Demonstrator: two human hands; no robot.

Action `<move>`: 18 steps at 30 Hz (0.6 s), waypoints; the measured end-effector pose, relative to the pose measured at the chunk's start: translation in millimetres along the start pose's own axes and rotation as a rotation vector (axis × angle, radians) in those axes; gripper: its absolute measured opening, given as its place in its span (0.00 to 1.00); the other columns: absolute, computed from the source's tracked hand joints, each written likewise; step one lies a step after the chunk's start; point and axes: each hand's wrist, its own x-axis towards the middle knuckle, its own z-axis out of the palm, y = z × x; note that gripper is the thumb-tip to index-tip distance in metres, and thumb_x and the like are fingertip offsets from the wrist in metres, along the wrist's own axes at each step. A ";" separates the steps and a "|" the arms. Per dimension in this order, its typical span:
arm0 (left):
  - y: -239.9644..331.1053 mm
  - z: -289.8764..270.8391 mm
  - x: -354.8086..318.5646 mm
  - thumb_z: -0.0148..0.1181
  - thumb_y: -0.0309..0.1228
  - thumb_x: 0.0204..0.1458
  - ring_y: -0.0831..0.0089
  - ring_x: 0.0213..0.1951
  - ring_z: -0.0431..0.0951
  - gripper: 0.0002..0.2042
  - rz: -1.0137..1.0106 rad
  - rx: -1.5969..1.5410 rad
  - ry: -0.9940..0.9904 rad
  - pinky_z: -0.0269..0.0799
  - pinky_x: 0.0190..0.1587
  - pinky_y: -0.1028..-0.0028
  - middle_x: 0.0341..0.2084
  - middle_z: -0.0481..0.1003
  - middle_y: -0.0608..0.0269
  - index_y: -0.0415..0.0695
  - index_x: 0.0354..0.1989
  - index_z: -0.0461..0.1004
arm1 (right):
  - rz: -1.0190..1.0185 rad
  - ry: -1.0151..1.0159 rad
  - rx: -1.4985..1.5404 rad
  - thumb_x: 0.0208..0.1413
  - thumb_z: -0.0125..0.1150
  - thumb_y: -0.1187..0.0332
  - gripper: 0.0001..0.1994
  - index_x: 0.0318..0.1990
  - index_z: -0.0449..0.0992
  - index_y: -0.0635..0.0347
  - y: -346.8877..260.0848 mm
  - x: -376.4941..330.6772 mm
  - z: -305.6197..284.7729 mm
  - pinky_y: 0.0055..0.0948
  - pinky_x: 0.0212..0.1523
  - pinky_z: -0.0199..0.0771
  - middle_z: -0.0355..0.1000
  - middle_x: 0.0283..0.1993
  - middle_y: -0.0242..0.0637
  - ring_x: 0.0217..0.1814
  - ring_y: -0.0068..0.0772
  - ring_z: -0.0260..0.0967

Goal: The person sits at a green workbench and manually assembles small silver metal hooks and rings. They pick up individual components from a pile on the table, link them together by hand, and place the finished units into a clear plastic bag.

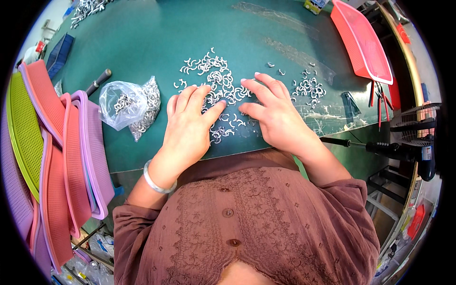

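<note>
Hands flat on the green table, palms down, both spread over the scatter of small white curved clips. My left hand has fingers loosely splayed, thumb angled out to the right, tips resting among the clips — nothing gripped. My right hand lies the same way, fingers pointing up and left, thumb tucked toward the other thumb; released too, pressing or sliding rather than pinching. A silver bangle sits on the left wrist.

The clips lie straight ahead of both hands, the heap running away from me along the table, densest just beyond the fingertips and between the two thumbs. Both hands are about equally near it. A smaller cluster of clips sits to the right of my right hand, nearer that one.

Further out: a clear plastic bag of clips to the left, a dark-handled tool beyond it, stacked mesh trays at the left edge — and a red tray at far right.
</note>
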 end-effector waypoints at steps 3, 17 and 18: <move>-0.2 -0.2 1.1 0.53 0.19 0.46 0.49 0.59 0.64 0.21 -0.003 0.004 -0.003 0.56 0.61 0.53 0.56 0.68 0.50 0.47 0.50 0.77 | -0.006 0.014 -0.010 0.39 0.58 0.80 0.19 0.44 0.79 0.58 -0.5 3.2 2.3 0.52 0.65 0.55 0.64 0.62 0.47 0.68 0.56 0.53; 1.2 2.3 9.1 0.52 0.17 0.44 0.50 0.58 0.65 0.22 0.020 -0.050 0.016 0.58 0.59 0.54 0.55 0.68 0.50 0.45 0.50 0.76 | -0.046 0.010 0.047 0.39 0.58 0.80 0.19 0.42 0.79 0.58 2.3 3.5 4.4 0.53 0.64 0.57 0.66 0.60 0.46 0.67 0.55 0.55; 1.1 2.8 9.1 0.52 0.17 0.44 0.50 0.58 0.65 0.22 0.023 -0.037 0.012 0.58 0.59 0.54 0.55 0.68 0.50 0.45 0.50 0.76 | -0.035 0.030 0.033 0.39 0.58 0.80 0.18 0.42 0.80 0.58 2.6 4.8 6.3 0.53 0.64 0.56 0.66 0.60 0.46 0.67 0.55 0.55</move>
